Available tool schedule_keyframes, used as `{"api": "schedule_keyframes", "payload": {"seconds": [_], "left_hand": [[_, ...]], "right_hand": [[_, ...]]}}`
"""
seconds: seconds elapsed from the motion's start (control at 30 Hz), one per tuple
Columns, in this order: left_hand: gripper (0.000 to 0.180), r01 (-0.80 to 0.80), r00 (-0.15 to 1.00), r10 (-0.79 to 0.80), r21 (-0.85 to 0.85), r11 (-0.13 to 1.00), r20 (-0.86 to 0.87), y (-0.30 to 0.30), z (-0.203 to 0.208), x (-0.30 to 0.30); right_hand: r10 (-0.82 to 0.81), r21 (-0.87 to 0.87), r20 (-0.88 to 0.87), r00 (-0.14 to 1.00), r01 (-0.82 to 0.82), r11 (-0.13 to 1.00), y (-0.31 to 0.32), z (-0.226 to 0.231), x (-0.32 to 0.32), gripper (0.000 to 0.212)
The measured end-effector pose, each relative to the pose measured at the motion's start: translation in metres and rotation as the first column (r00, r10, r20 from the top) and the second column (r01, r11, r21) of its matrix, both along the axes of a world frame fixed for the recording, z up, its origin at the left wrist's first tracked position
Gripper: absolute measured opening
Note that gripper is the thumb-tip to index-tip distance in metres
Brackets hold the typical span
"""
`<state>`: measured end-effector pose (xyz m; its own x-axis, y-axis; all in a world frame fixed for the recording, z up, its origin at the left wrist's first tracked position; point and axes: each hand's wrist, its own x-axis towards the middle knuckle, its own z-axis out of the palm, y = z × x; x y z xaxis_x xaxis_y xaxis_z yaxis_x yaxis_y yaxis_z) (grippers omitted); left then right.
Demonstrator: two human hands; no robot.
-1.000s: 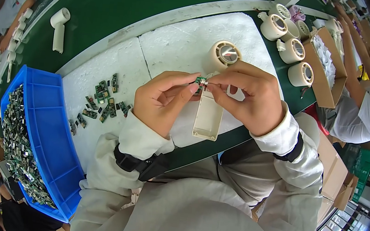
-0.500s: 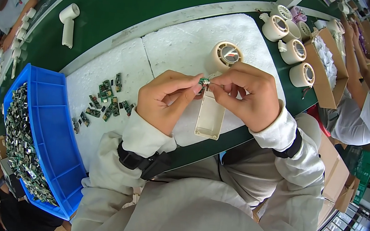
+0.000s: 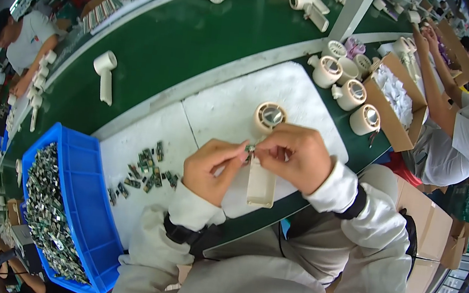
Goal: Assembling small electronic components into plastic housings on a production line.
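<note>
Between the fingertips of both hands is a small green circuit board. My left hand pinches it from the left, thumb against forefinger. From the other side my right hand is closed at the board's right edge; whether it grips the board itself or a wire on it is too small to tell. Just below lies a cream handheld fan, its hollow handle toward me and its round head beyond my fingers. My right hand partly covers where the two parts meet.
Loose circuit boards lie on the white foam sheet. A blue bin full of boards stands at left. Several cream fan heads and a carton stand at right. Another fan lies on the green bench; co-workers sit on both sides.
The whole view has shifted, so the bench and bin appear lower and more of the far bench shows. Both hands stay closed around the same board above the fan handle.
</note>
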<state>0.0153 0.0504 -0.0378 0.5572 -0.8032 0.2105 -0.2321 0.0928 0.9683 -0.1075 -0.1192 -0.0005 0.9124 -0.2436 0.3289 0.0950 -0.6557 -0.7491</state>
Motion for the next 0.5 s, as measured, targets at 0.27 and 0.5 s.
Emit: {"api": "schedule_keyframes", "payload": {"seconds": [0.27,0.5], "left_hand": [[0.028,-0.204,0.898,0.198,-0.026,0.979,0.394,-0.003,0.009,-0.012],[0.028,-0.264,0.953,0.255,0.038,0.964,0.164,-0.005,-0.002,-0.002]], "right_hand": [[-0.236,0.13,-0.013,0.972,0.236,0.963,0.027,0.0,0.002,0.015],[-0.087,-0.334,-0.056,0.995,0.063,0.94,0.036,-0.003,-0.008,0.075]]}}
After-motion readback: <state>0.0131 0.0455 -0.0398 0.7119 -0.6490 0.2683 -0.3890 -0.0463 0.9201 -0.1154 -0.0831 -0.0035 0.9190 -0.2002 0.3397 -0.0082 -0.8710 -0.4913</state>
